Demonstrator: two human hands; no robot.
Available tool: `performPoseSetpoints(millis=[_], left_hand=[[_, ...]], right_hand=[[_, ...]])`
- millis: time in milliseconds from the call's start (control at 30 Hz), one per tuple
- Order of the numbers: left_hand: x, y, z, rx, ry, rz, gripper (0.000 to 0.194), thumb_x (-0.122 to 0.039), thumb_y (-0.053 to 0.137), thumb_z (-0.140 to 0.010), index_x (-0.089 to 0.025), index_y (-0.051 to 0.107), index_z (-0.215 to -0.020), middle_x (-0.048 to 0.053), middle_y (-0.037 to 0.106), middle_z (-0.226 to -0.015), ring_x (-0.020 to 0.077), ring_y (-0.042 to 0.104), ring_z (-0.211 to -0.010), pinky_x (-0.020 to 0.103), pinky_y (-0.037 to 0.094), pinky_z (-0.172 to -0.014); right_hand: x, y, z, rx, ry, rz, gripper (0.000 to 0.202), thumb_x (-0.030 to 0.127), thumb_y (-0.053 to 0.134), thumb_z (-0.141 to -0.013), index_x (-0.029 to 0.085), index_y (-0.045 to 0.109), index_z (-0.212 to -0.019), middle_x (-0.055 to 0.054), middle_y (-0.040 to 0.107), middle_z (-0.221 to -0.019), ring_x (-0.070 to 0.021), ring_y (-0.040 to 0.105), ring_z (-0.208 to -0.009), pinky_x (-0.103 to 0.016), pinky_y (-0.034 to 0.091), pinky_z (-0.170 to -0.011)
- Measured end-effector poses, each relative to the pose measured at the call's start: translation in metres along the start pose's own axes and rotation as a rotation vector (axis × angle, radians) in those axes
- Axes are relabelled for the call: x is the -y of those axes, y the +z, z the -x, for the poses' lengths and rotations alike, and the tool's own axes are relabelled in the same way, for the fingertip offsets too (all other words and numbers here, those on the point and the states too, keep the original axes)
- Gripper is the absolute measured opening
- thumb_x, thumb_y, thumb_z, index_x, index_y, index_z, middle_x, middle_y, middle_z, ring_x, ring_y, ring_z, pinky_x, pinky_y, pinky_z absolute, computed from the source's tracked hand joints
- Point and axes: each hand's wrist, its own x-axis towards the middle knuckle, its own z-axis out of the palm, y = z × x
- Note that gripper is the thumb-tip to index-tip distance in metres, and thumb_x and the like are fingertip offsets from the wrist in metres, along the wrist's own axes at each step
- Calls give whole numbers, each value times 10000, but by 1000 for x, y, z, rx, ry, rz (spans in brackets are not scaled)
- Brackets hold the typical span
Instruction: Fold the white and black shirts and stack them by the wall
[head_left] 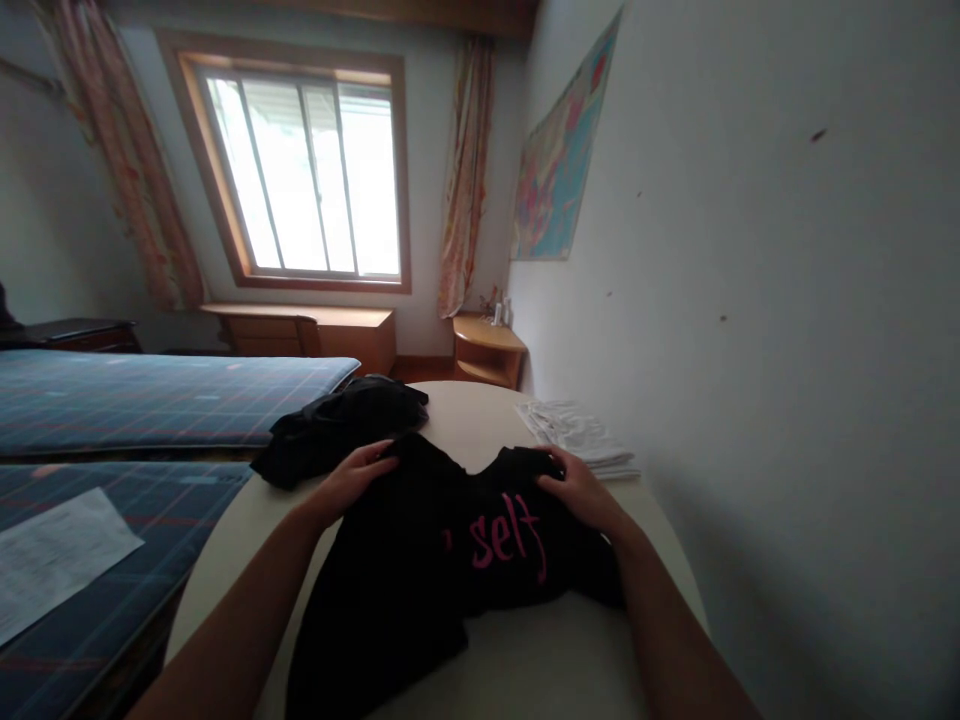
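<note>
The left fingers [380, 464] and right fingers [553, 487] grip a black fabric shirt with pink lettering [442, 575] on the round cream surface [450, 410]; beyond the shirt lie crumpled black cloth [337, 425], left, and folded white fabric [577, 435], right.

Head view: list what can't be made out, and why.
All in the head view:
Black garment: its near left end is cut off by the bottom edge.
Pink lettering: any word before "self" can't be read; only a small mark shows on the dark cloth.
Left hand and right hand: some fingertips are hidden by the garment.
Paper sheet: cut off by the left edge; print too small.
Wall map: labels blurred.
Window: outside washed out by glare.
</note>
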Motion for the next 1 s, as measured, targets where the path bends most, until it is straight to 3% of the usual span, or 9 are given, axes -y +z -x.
performPoseSetpoints(millis=[133, 200, 267, 367, 467, 567, 667, 833, 1000], left_hand=[[14, -17, -24, -464, 207, -92, 628, -567, 677, -728, -151, 631, -1196, 100, 712, -1109, 284, 667, -1021, 379, 534, -885], [20, -19, -31, -582, 185, -231, 656, -547, 657, -757, -132, 586, -1260, 140, 679, -1182, 285, 665, -1038, 386, 520, -906], [24, -16, -29, -563, 121, -420, 746, -556, 635, -778, -103, 500, -1355, 195, 620, -1275, 299, 648, -1090, 399, 491, -948], [23, -1, -15, -412, 16, -780, 933, -661, 634, -734, -103, 397, -1444, 251, 531, -1373, 375, 568, -1212, 451, 436, -994], [18, 15, 2, -242, -79, -1029, 989, -714, 640, -689, -174, 366, -1472, 239, 581, -1324, 429, 581, -1177, 479, 446, -935], [16, 24, 11, -70, -56, -1141, 806, -521, 673, -745, -216, 402, -1440, 182, 638, -1270, 386, 604, -1161, 420, 458, -914], [17, 24, 10, 27, 27, -1191, 553, -260, 616, -768, -233, 527, -1313, 121, 664, -1239, 316, 624, -1139, 365, 464, -910], [15, 9, -4, 34, 136, -996, 412, -220, 518, -773, -213, 638, -1167, 70, 713, -1085, 246, 672, -987, 317, 492, -857], [-15, -18, -33, -181, 277, -831, 440, -300, 546, -749, -165, 684, -1144, 69, 729, -1019, 254, 670, -949, 356, 493, -915]], right_hand=[[-11, -4, -11, -480, -50, 2, 457, 385, 645, -729, 164, 619, -1128, -94, 715, -1013, -246, 666, -905, -425, 532, -845], [-17, -4, -14, -577, -71, 34, 471, 427, 630, -760, 163, 598, -1148, -123, 697, -1083, -262, 653, -966, -460, 510, -898], [-23, -3, -14, -525, -93, 83, 454, 429, 609, -792, 170, 584, -1164, -127, 682, -1125, -261, 640, -1019, -470, 484, -948], [-31, 0, -11, -313, -75, 171, 430, 402, 578, -832, 185, 571, -1203, -107, 677, -1134, -242, 639, -1039, -452, 473, -972], [-35, 3, -5, -100, -44, 271, 482, 410, 625, -809, 204, 571, -1242, -96, 667, -1167, -241, 634, -1069, -447, 465, -986], [-34, 6, 1, 63, -21, 375, 585, 443, 707, -742, 212, 576, -1263, -104, 627, -1252, -257, 590, -1159, -445, 421, -1040], [-29, 9, 5, 163, 48, 464, 670, 394, 754, -695, 199, 546, -1302, -124, 617, -1262, -262, 588, -1155, -400, 428, -1017], [-13, 6, 7, 240, 126, 531, 364, 277, 685, -717, 192, 637, -1068, -77, 709, -1022, -246, 650, -974, -318, 466, -840], [7, -15, -4, 130, 129, 474, 279, 260, 659, -709, 195, 658, -980, -54, 723, -949, -227, 663, -886, -296, 471, -777]])
